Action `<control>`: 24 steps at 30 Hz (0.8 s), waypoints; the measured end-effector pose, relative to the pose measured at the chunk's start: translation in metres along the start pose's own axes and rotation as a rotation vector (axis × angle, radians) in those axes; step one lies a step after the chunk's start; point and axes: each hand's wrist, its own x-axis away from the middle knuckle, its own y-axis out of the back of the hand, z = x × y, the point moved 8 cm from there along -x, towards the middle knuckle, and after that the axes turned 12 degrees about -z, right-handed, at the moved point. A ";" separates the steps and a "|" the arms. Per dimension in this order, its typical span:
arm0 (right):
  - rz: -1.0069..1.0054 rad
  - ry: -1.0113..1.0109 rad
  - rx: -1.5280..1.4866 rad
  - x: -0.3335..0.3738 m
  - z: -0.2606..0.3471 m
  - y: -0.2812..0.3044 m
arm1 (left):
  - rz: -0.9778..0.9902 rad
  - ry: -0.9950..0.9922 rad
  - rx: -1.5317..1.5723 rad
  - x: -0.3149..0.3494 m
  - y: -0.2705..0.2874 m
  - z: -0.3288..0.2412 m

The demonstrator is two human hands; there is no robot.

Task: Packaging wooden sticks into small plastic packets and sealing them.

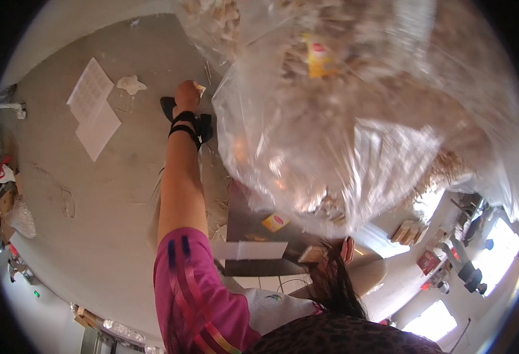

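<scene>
My left hand (187, 96) reaches out over the grey floor, its fingers curled shut around a small yellow-and-white packet (201, 89) whose corner sticks out. Black straps circle this wrist, and dark shapes show beside it. Close by on the right bulges a big clear plastic bag (383, 159), full of brown, wood-like pieces and blurred in part. One yellow packet with a red mark (319, 57) shows at the bag's upper part. Another yellow packet (276, 222) lies on a dark brown surface (244, 218) below the bag. My right hand cannot be seen.
White paper sheets (98, 130) and a crumpled white scrap (131, 84) lie on the floor at the left. A pale strip (253, 251) crosses the dark surface. Boxes and bagged goods (20, 215) line the far left edge; bright windows (498, 253) stand at the right.
</scene>
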 end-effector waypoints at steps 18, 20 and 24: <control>-0.286 0.016 -0.257 -0.040 0.037 0.021 | 0.052 -0.333 0.455 0.199 0.442 -0.068; -0.303 0.019 -0.232 -0.038 0.030 0.006 | 0.128 -0.338 0.480 0.225 0.430 -0.108; -0.299 0.002 -0.279 -0.036 0.031 0.014 | 0.341 -0.161 0.715 0.257 0.362 -0.149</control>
